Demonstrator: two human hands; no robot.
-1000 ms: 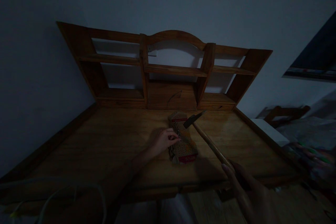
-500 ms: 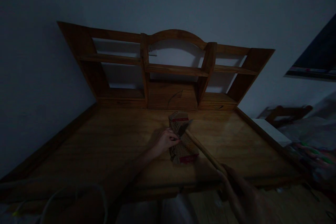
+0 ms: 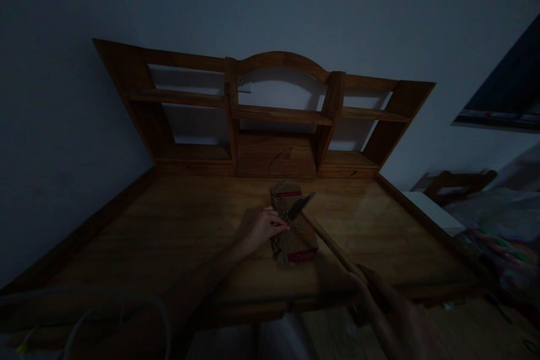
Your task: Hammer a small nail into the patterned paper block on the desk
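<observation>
On the desk lies a patterned brown cardboard box (image 3: 300,236) with red bands at both ends. My left hand (image 3: 265,226) rests over the box's left side, thumb and fingertips pinched together. Whatever those fingertips hold is too small and dark to make out. My right hand (image 3: 386,306), low on the right, is wrapped round the wooden handle of a hammer (image 3: 331,244). The hammer's dark metal head is over the box, close beside my left fingertips. Dim light hides whether the head touches anything.
A wooden shelf unit (image 3: 278,116) stands along the back of the wooden desk (image 3: 181,219). Beyond the desk's right edge are a white surface (image 3: 434,211), a wooden chair back (image 3: 464,183) and plastic bags (image 3: 498,214). A pale cable (image 3: 162,309) loops at lower left.
The hammer head has shifted slightly to the right over the box. My left hand keeps its pinch in nearly the same place. The whole view has moved a little.
</observation>
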